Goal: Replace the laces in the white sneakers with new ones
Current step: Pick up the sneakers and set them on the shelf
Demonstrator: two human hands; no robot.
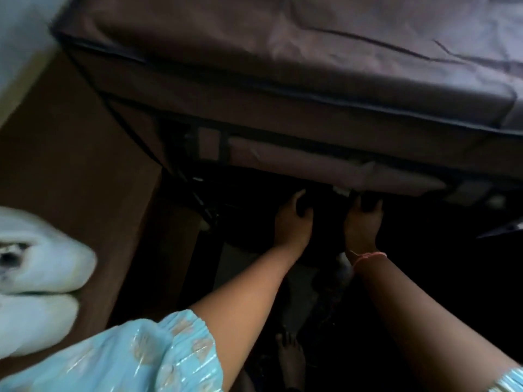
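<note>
From my remote seat, both hands reach into the dark opening of a brown fabric cabinet (283, 52) at mid-frame, under its rolled-up front flap (311, 165). The left hand (293, 222) has its fingers curled over something black in the shadow, and the right hand (362, 222), a pink thread (368, 256) at its wrist, does the same just beside it. The picture is dim and smeared there, so I cannot tell what either grip closes on, or whether it closes on anything at all; it may be a dark box or bag drawn from a shelf.

The white sneakers (36, 281) lie well apart from the hands at the left edge of the frame, side by side on a brown surface (70, 165), blurred. No laces, old or new, can be made out anywhere.

I judge the task barely begun: the shoes are set out, the person appears to be fetching something from storage, perhaps the new laces, and both the unlacing and the relacing are yet to be done. A light blue patterned sleeve (127, 360) fills the lower left.
</note>
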